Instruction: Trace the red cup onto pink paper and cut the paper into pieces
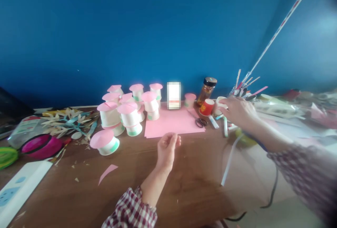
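Observation:
My left hand [167, 150] hovers over the brown table, fingers curled and thumb against the forefinger; I see nothing in it. At the back right, my right hand [239, 112] is at a white paper cup [219, 104], its fingers overlapping the cup's right side. Blur hides whether they grip it. Just left of that cup is a red paper cup [207, 107]. Black-handled scissors [200, 122] lie on pink paper sheets [171, 124]. To the left stand several white paper cups with pink cone tops [129, 115], some of them stacked.
A jar with a black lid [207, 89] stands by the blue wall. A pink paper scrap [107, 172] and a white strip [230, 161] lie in front. At left are a power strip [28, 175] and a magenta pouch [42, 146]. Clutter fills the right side.

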`<action>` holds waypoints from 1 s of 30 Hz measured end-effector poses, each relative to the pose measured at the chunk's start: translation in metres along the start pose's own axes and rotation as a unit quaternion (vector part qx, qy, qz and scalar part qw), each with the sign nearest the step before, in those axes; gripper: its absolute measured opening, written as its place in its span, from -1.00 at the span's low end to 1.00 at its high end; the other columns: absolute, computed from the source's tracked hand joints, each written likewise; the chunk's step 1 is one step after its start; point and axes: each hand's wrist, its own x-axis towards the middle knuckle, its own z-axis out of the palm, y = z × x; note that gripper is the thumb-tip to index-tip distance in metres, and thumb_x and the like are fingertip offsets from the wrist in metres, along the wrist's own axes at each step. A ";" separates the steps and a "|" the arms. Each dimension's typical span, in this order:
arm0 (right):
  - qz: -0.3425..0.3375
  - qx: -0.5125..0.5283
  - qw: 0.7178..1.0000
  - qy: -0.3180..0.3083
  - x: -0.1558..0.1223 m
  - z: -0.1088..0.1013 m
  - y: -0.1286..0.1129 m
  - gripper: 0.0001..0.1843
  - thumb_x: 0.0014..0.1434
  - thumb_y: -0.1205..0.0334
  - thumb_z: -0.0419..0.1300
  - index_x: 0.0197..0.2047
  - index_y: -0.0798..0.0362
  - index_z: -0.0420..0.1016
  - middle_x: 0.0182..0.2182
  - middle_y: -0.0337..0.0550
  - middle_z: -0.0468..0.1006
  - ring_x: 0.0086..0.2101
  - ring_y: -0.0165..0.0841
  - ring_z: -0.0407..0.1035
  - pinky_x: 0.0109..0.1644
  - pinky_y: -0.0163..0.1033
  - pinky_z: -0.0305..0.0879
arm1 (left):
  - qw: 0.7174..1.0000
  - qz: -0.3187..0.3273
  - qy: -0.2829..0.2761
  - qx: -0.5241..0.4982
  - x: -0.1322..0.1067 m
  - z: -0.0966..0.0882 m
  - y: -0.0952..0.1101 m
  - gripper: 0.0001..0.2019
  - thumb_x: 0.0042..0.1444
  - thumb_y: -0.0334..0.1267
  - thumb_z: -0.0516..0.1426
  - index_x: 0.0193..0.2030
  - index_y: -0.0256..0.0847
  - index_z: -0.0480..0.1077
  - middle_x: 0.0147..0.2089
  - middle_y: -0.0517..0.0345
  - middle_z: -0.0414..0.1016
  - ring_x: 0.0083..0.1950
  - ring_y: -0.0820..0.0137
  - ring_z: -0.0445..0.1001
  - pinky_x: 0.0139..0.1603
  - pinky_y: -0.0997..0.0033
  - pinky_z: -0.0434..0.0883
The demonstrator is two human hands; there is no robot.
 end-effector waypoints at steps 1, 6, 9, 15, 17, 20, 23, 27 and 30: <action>-0.019 -0.009 1.000 0.004 -0.005 0.005 -0.002 -0.77 0.14 0.19 0.13 -0.17 0.03 0.52 -0.11 0.05 0.51 -0.05 0.00 0.32 -0.07 0.03 0.24 | 1.000 -0.006 0.000 -0.007 0.000 0.000 0.000 -0.78 0.01 -0.16 0.23 -0.32 -0.28 0.41 -0.39 0.17 0.51 -0.37 0.54 0.47 -0.29 0.53 0.41; -0.135 0.151 0.964 -0.172 -0.033 0.057 -0.038 -0.79 0.09 0.27 0.14 -0.24 0.09 0.56 -0.27 -0.07 0.59 -0.27 -0.25 0.43 -0.16 -0.20 0.30 | 0.998 -0.027 -0.009 -0.064 -0.001 0.001 0.004 -0.76 -0.03 -0.16 0.27 -0.31 -0.26 0.40 -0.39 0.17 0.52 -0.38 0.56 0.47 -0.30 0.58 0.40; -0.132 0.225 0.931 -0.257 -0.043 0.081 -0.058 -0.70 -0.01 0.42 0.15 -0.17 0.14 0.54 -0.31 -0.09 0.59 -0.31 -0.28 0.43 -0.22 -0.24 0.30 | 0.992 -0.039 -0.013 -0.119 -0.001 0.001 0.009 -0.76 -0.08 -0.19 0.30 -0.36 -0.25 0.38 -0.40 0.20 0.52 -0.40 0.60 0.45 -0.34 0.65 0.38; -0.121 0.267 0.902 -0.316 -0.050 0.092 -0.074 -0.82 0.02 0.40 0.13 -0.32 0.17 0.55 -0.44 -0.15 0.58 -0.44 -0.38 0.40 -0.38 -0.34 0.28 | 0.986 -0.056 -0.029 -0.153 -0.002 0.003 0.014 -0.77 -0.10 -0.22 0.31 -0.39 -0.24 0.36 -0.39 0.21 0.50 -0.38 0.61 0.44 -0.35 0.67 0.37; -0.113 0.276 0.903 -0.310 -0.050 0.093 -0.073 -0.83 0.05 0.36 0.12 -0.34 0.17 0.54 -0.43 -0.14 0.58 -0.44 -0.39 0.40 -0.37 -0.34 0.28 | 0.986 -0.057 -0.027 -0.156 -0.002 0.004 0.014 -0.77 -0.09 -0.23 0.31 -0.38 -0.25 0.35 -0.39 0.21 0.49 -0.38 0.60 0.43 -0.34 0.66 0.37; -0.103 0.280 0.913 -0.277 -0.045 0.092 -0.065 -0.85 0.05 0.30 0.14 -0.38 0.16 0.53 -0.45 -0.16 0.56 -0.43 -0.37 0.38 -0.35 -0.31 0.27 | 0.988 -0.048 -0.003 -0.147 0.000 0.002 0.012 -0.77 -0.08 -0.22 0.30 -0.35 -0.25 0.36 -0.38 0.20 0.49 -0.40 0.61 0.42 -0.36 0.65 0.35; -0.089 0.282 0.929 -0.222 -0.035 0.080 -0.049 -0.82 0.06 0.19 0.17 -0.40 0.13 0.49 -0.45 -0.17 0.53 -0.41 -0.35 0.37 -0.32 -0.29 0.26 | 0.994 -0.022 0.052 -0.095 0.002 -0.002 0.009 -0.72 -0.04 -0.16 0.26 -0.22 -0.22 0.37 -0.30 0.16 0.50 -0.45 0.62 0.39 -0.42 0.62 0.32; -0.041 0.259 0.953 -0.151 -0.019 0.052 -0.011 -0.73 0.07 0.06 0.17 -0.36 0.11 0.50 -0.47 -0.18 0.51 -0.46 -0.36 0.35 -0.39 -0.28 0.24 | 0.989 0.034 0.132 0.056 0.002 -0.006 0.006 -0.65 0.05 -0.03 0.17 -0.10 -0.20 0.36 -0.48 0.25 0.40 -0.52 0.56 0.34 -0.49 0.58 0.27; 0.004 0.168 0.982 -0.084 -0.005 0.025 0.033 -0.79 0.05 0.11 0.20 -0.34 0.06 0.55 -0.42 -0.15 0.55 -0.43 -0.31 0.38 -0.38 -0.26 0.26 | 0.979 0.062 0.140 0.132 0.001 -0.005 0.004 -0.68 0.12 -0.01 0.09 -0.12 -0.20 0.34 -0.57 0.31 0.31 -0.55 0.54 0.29 -0.50 0.57 0.26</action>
